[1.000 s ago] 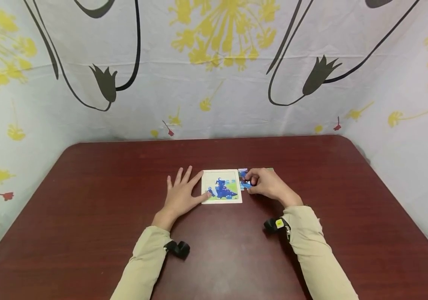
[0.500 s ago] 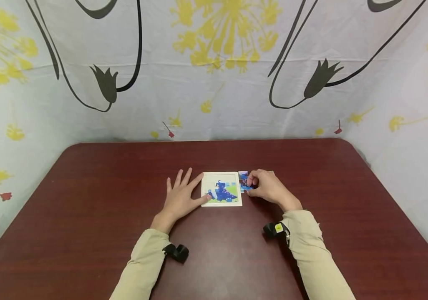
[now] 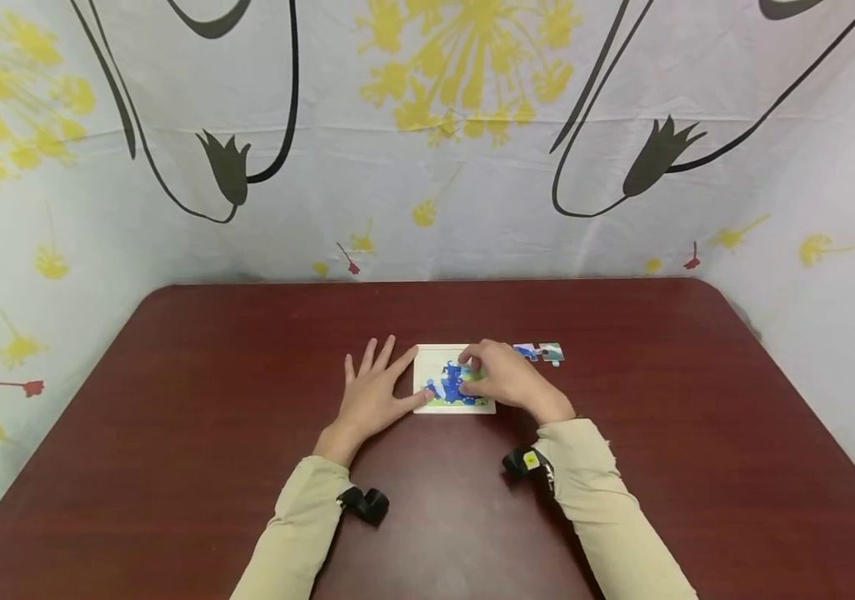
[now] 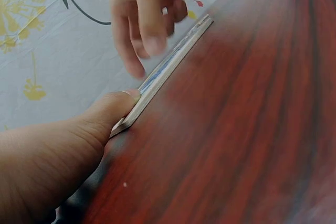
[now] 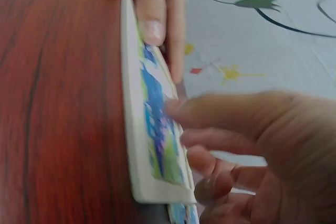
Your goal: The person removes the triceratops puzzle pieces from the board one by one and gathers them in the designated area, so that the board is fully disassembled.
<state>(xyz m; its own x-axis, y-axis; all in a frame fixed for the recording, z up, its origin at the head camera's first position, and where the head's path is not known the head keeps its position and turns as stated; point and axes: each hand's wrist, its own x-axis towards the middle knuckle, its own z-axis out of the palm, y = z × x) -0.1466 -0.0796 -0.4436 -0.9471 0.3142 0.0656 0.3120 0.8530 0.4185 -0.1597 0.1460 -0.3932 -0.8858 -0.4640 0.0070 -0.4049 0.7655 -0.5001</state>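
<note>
The jigsaw tray lies flat on the desk, under the right hand's fingers and just inside the left hand's spread. On the left hand, the fingers are splayed; the thumb rests over the tray's near-left part, and the index fingertip is at its far-left corner. On the right hand, thumb and index are bent but apart above the printed dinosaur picture, with no piece visible between them.

The tray looks thin, stiff and light, so it would probably skid on the smooth desk under a sideways push — the left thumb's place on the rim suits steadying it. Two loose pieces, a blue one and a green-and-blue one, lie beyond the right fingers and to their right. They should be rigid, feather-light and a little slick, with narrow tabs as the likely weak spots. A pinch across opposite edges looks best, clear of the tabs; flat as they are, they may need a nudge before the fingertips get under an edge. For seating, straight downward fingertip pressure should serve — prying could lift neighbouring pieces.
</note>
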